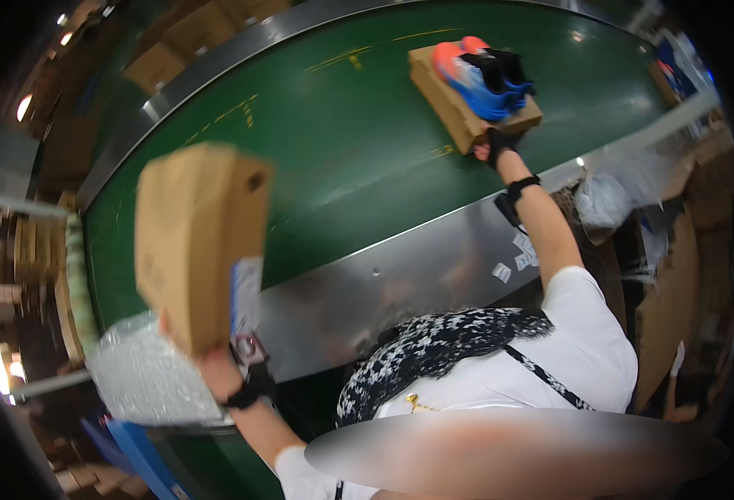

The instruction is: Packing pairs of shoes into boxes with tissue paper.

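On the left, my left hand (217,371) grips the lower end of a brown cardboard shoe box (188,242), which is raised, tilted and slightly blurred. A blue and white label (246,292) shows on its side. My right arm reaches out to the far right, where my right hand (494,148), in a dark glove, holds the near corner of a second brown shoe box (440,96). On top of that box lies a pair of orange, blue and black sports shoes (488,79). Most of the right fingers are hidden against the box.
A green conveyor belt (359,117) with yellow marks runs across, edged nearest me by a metal ledge (350,271). Small white labels (524,250) stick to the ledge. Clear plastic wrap (154,375) sits at lower left, a plastic bag (604,200) at right. Cartons (184,46) stand beyond the belt.
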Tool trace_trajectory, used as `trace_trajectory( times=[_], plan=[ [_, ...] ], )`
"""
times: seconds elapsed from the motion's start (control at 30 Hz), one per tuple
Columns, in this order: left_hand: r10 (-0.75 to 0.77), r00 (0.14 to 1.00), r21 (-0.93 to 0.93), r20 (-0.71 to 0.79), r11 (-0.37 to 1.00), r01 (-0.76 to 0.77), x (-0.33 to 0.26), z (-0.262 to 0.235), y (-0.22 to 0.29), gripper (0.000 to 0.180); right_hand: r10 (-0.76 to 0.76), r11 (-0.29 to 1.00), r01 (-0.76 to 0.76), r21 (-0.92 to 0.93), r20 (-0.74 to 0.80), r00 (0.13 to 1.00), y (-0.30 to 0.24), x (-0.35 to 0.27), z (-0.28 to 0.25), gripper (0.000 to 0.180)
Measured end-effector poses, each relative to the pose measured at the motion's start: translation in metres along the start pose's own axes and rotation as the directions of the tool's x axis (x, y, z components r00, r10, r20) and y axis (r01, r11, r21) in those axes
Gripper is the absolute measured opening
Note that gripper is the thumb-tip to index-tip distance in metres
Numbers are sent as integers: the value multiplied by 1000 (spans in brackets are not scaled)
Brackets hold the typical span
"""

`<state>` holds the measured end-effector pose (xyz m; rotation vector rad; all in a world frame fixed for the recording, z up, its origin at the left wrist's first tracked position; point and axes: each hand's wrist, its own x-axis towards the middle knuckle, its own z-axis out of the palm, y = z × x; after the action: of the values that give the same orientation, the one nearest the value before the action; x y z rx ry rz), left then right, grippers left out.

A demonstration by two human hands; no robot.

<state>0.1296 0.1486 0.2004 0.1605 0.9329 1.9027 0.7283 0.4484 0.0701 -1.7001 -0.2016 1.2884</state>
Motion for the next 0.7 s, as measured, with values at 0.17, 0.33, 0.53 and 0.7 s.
trace_trajectory(
  times=[0.17,0.33,0.53,0.7],
  plan=[
    [152,971,-100,-183,980,-172,-76,-135,-3,52,-228,973,231,-27,80,970,24,-6,35,35],
    [199,902,-158,-383,948,-277,-83,-207,12,53,-259,960,272,-75,146,955,89,-23,36,33],
    [234,694,-140,-681,889,-436,-37,-208,42,55,73,788,310,-532,580,811,140,-141,25,31],
    [347,853,146,-389,938,-315,28,-148,18,53,-651,-450,859,-247,748,-126,85,-226,36,32]
  ],
)
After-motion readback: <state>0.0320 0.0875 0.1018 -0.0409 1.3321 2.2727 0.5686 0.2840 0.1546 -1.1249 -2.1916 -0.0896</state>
